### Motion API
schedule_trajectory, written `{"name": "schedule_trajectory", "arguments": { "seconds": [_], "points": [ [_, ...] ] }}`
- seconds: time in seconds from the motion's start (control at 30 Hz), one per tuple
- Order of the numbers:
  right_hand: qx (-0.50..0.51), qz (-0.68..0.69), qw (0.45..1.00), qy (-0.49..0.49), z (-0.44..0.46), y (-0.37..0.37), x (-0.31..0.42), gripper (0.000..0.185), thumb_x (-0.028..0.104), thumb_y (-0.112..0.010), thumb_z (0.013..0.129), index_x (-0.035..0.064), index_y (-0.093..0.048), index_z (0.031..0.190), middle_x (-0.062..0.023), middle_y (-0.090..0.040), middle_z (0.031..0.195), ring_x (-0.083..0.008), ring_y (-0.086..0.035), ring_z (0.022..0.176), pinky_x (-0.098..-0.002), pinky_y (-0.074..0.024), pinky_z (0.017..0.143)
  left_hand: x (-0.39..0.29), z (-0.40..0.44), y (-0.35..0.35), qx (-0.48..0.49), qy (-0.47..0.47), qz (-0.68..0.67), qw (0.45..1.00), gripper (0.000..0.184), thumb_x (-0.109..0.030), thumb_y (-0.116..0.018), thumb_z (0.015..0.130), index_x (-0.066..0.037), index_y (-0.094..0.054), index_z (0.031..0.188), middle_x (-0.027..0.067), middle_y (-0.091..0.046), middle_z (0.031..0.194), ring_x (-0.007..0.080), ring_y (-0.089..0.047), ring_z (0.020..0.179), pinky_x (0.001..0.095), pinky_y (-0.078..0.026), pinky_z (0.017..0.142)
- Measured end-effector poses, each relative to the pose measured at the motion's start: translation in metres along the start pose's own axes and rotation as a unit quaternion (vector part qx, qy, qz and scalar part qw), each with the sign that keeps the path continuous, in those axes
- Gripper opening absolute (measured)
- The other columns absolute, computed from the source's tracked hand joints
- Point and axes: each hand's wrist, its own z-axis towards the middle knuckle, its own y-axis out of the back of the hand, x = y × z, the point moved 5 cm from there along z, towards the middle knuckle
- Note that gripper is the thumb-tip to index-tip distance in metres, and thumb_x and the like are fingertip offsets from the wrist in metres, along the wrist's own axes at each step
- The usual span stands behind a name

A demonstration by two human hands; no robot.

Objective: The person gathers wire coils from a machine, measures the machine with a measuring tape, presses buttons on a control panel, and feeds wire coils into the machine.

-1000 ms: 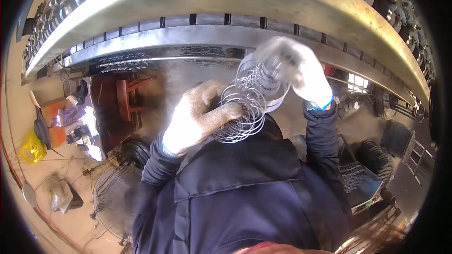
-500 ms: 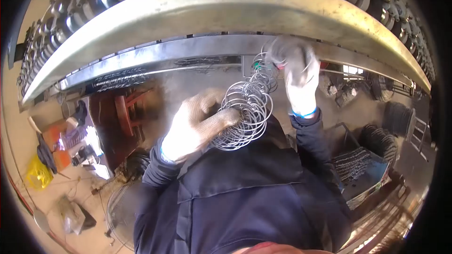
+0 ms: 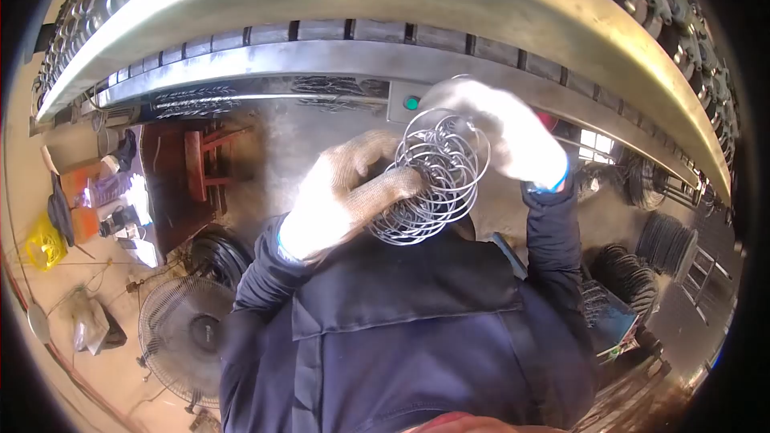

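My left hand (image 3: 341, 192), in a pale knitted glove, is closed around a bunch of steel wire coil springs (image 3: 449, 207), its thumb lying across the rings. The springs nest together in front of my chest, their far end tilted up to the right. At that far end is my right hand (image 3: 505, 128), also gloved and washed out by bright light. Its fingers curl against the end rings and look closed on the wire; the fingertips are partly hidden and blurred. A green button (image 3: 412, 103) on the machine shows just left of the right fingers.
A long metal machine beam (image 3: 337, 4) curves across ahead, close beyond my hands. Lower left stands a round fan (image 3: 180, 337), with a brown table (image 3: 164, 184) above it. On the right are wire coils (image 3: 666, 244) and a blue bin (image 3: 616, 321).
My right hand has come down and nearer, from beyond the springs to their far end. The strung-out springs now sit bunched closer together. The left hand keeps its hold.
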Motion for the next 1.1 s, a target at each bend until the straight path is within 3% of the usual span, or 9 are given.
{"name": "schedule_trajectory", "arguments": {
  "seconds": [0.13,0.2,0.27,0.47,0.5,0.63,0.67,0.93,1.1],
  "points": [
    [-0.098,-0.031,0.979,-0.176,-0.033,0.039,-0.011,0.034,0.02,-0.076,0.092,-0.0017,-0.069,0.118,-0.0154,-0.072,0.115,-0.0299,-0.071,0.104,-0.0406,-0.0565,0.091,0.0,0.006,-0.022,0.0,0.003,0.022,1.0,0.037,-0.027,-0.076,0.095,0.002,-0.072,0.118,0.0175,-0.074,0.111,0.0254,-0.072,0.099,0.0365,-0.055,0.089],
    [-0.18,-0.674,0.716,0.033,-0.048,0.049,-0.032,0.034,0.01,-0.072,0.085,0.0025,-0.072,0.118,-0.0188,-0.073,0.116,-0.0361,-0.068,0.111,-0.0499,-0.0525,0.101,0.001,0.009,-0.032,0.0,0.011,0.022,1.0,0.038,-0.027,-0.076,0.095,0.002,-0.073,0.118,0.0173,-0.075,0.11,0.0255,-0.072,0.098,0.0366,-0.055,0.088],
    [-0.14,-0.736,0.642,-0.161,-0.014,0.068,-0.063,0.033,0.012,-0.066,0.088,0.0051,-0.072,0.12,-0.0202,-0.072,0.119,-0.04,-0.066,0.115,-0.0544,-0.0503,0.103,0.002,0.012,-0.04,-0.021,0.007,0.029,0.999,0.039,-0.028,-0.078,0.094,0.002,-0.073,0.118,0.0166,-0.075,0.107,0.024,-0.072,0.096,0.0362,-0.055,0.086],
    [-0.207,-0.64,0.739,0.039,-0.039,0.11,-0.075,0.031,0.013,-0.066,0.095,0.0087,-0.072,0.125,-0.0183,-0.071,0.121,-0.0374,-0.068,0.111,-0.0499,-0.0536,0.1,-0.001,0.011,-0.055,-0.012,0.062,-0.015,0.998,0.043,-0.032,-0.082,0.091,0.001,-0.073,0.117,0.014,-0.073,0.098,0.0196,-0.069,0.089,0.0341,-0.054,0.082],
    [-0.17,-0.751,0.637,0.027,-0.05,0.104,-0.073,0.03,0.013,-0.066,0.095,0.0075,-0.072,0.124,-0.02,-0.07,0.122,-0.0399,-0.067,0.111,-0.0516,-0.0556,0.095,0.001,0.013,-0.056,-0.012,0.058,-0.017,0.998,0.043,-0.032,-0.082,0.091,0.001,-0.073,0.117,0.014,-0.073,0.098,0.0196,-0.069,0.089,0.0341,-0.054,0.082],
    [-0.034,0.107,0.994,0.004,-0.051,0.065,-0.002,0.035,0.015,-0.067,0.092,0.003,-0.07,0.125,-0.0147,-0.069,0.125,-0.0342,-0.067,0.114,-0.0468,-0.0525,0.103,0.001,0.021,-0.066,0.012,0.02,0.018,1.0,0.047,-0.034,-0.085,0.088,0.001,-0.073,0.117,0.0137,-0.074,0.1,0.0196,-0.069,0.091,0.035,-0.054,0.082],
    [0.017,0.008,1.0,-0.02,-0.054,0.055,0.011,0.038,0.018,-0.069,0.092,0.0028,-0.069,0.127,-0.0145,-0.069,0.124,-0.0334,-0.067,0.114,-0.0456,-0.0524,0.103,0.0,0.024,-0.069,0.012,0.01,0.04,0.999,0.047,-0.034,-0.085,0.087,0.001,-0.073,0.117,0.0138,-0.074,0.102,0.0198,-0.069,0.092,0.0351,-0.054,0.083],
    [-0.224,-0.694,0.683,-0.041,-0.091,0.126,-0.058,0.035,0.016,-0.064,0.094,0.0043,-0.068,0.127,-0.0187,-0.07,0.122,-0.0416,-0.064,0.118,-0.0506,-0.0518,0.103,-0.001,0.03,-0.097,0.039,0.024,0.02,0.999,0.043,-0.031,-0.083,0.09,0.001,-0.072,0.116,0.0132,-0.075,0.104,0.0186,-0.069,0.094,0.034,-0.054,0.085],
    [-0.163,-0.744,0.646,-0.04,-0.091,0.164,-0.086,0.038,0.016,-0.063,0.094,0.0074,-0.068,0.131,-0.017,-0.07,0.126,-0.0374,-0.063,0.121,-0.0485,-0.0504,0.107,-0.007,0.029,-0.117,0.038,0.036,-0.035,0.998,0.041,-0.026,-0.083,0.091,0.002,-0.071,0.118,0.0116,-0.075,0.106,0.0149,-0.067,0.096,0.0318,-0.054,0.086]
  ]
}}
